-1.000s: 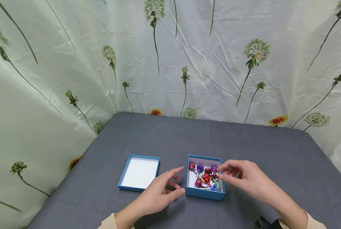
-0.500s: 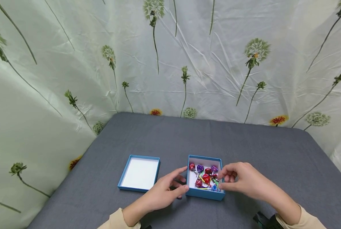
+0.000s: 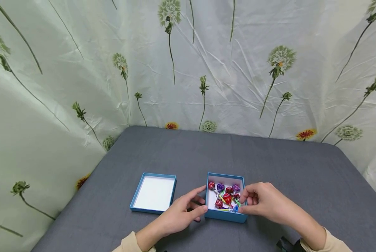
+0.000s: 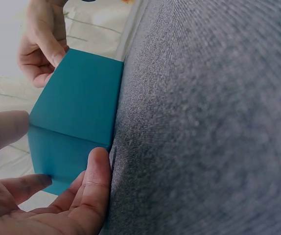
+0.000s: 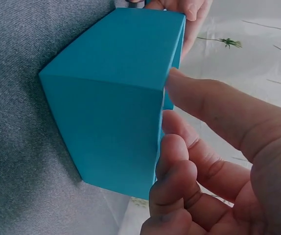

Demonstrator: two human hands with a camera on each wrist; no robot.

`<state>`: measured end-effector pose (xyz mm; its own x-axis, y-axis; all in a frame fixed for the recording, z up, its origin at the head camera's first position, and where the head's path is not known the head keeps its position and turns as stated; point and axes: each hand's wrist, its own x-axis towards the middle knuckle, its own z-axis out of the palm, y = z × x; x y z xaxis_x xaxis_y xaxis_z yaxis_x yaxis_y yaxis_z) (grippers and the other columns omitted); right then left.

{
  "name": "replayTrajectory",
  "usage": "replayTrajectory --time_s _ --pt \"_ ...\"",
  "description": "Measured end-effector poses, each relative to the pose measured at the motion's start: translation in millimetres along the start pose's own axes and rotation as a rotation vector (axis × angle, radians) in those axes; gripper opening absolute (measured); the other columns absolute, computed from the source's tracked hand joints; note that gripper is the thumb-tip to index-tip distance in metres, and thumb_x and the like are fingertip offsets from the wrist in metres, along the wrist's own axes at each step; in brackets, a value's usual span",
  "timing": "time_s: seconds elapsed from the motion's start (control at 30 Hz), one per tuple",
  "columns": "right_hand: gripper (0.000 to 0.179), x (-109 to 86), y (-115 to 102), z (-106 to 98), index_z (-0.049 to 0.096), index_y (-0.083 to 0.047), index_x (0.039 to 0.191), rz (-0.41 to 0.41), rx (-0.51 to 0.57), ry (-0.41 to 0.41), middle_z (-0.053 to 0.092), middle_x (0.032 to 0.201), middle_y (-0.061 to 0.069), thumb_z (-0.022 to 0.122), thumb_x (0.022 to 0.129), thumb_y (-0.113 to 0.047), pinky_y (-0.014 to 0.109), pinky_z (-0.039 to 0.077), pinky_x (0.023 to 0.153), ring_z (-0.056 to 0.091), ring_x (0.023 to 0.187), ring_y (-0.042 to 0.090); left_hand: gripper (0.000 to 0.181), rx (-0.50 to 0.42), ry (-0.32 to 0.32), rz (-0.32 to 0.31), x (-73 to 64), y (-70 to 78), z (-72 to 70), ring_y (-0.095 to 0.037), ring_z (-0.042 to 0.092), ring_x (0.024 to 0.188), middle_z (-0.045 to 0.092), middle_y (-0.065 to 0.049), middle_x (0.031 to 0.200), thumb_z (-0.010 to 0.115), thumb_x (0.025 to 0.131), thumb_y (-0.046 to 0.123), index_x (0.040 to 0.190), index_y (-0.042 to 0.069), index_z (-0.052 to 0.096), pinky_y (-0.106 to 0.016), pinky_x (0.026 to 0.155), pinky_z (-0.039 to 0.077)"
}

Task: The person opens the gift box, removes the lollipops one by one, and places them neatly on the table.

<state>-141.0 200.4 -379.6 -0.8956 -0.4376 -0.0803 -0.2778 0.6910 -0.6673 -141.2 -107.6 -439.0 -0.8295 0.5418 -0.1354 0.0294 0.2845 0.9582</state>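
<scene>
A blue open-topped box (image 3: 226, 215) holds several wrapped lollipops (image 3: 227, 198) in red, purple and blue, with coloured sticks. My left hand (image 3: 184, 211) touches the box's left side; in the left wrist view the fingertips (image 4: 99, 159) rest against its blue wall, thumb near the top edge. My right hand (image 3: 266, 203) is at the box's right rim, bent fingers and thumb reaching over it near the blue lollipop (image 3: 235, 209). In the right wrist view the thumb and index finger stand apart at the rim. The box's inside is hidden there.
A shallow blue lid (image 3: 153, 192) with a white inside lies to the left of the box. Grey cloth (image 3: 188, 150) covers the table. Behind and to the left hangs a pale curtain (image 3: 238, 105) printed with dandelions.
My left hand has moved right and come against the box's left side. My right hand has shifted slightly toward the box's near right corner. The lid and box stay in place.
</scene>
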Motion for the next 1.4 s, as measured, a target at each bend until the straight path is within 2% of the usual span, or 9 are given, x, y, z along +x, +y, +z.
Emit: replayTrajectory --time_s 0.33,0.83,1.2,1.4 --pt "0.022 2.1 1.2 2.4 0.07 -0.019 0.085 -0.012 -0.013 0.003 0.054 0.07 -0.011 0.092 0.085 -0.026 0.02 0.042 0.057 0.048 0.064 -0.001 0.06 -0.001 0.004 0.012 0.8 -1.7 1.1 -0.015 0.069 0.103 0.065 -0.012 0.135 0.065 0.109 0.029 0.165 0.019 0.043 -0.025 0.082 0.062" --pt "0.021 4.8 -1.7 -0.3 0.07 -0.019 0.081 0.015 -0.037 0.018 0.055 0.068 -0.011 0.088 0.089 -0.026 0.02 0.041 0.055 0.047 0.063 0.0 0.06 -0.001 0.006 0.009 -0.2 -2.3 1.1 -0.015 0.07 0.104 0.066 -0.013 0.136 0.065 0.109 0.029 0.164 0.02 0.043 -0.025 0.082 0.062" --pt "0.016 4.0 0.2 -2.1 0.072 -0.019 0.077 0.053 -0.044 0.088 0.064 0.069 -0.01 0.085 0.087 -0.019 0.022 0.042 0.054 0.049 0.061 0.002 0.06 0.0 0.007 -0.001 -0.6 -4.0 1.6 -0.015 0.069 0.103 0.066 -0.012 0.136 0.065 0.109 0.029 0.164 0.021 0.043 -0.025 0.082 0.061" --pt "0.014 4.5 4.0 -3.4 0.073 -0.018 0.076 0.078 -0.042 0.146 0.062 0.067 -0.009 0.082 0.086 -0.015 0.023 0.041 0.054 0.048 0.061 0.003 0.06 0.001 0.01 0.005 0.1 -4.4 2.1 -0.015 0.069 0.102 0.066 -0.012 0.136 0.065 0.109 0.028 0.164 0.021 0.044 -0.022 0.08 0.059"
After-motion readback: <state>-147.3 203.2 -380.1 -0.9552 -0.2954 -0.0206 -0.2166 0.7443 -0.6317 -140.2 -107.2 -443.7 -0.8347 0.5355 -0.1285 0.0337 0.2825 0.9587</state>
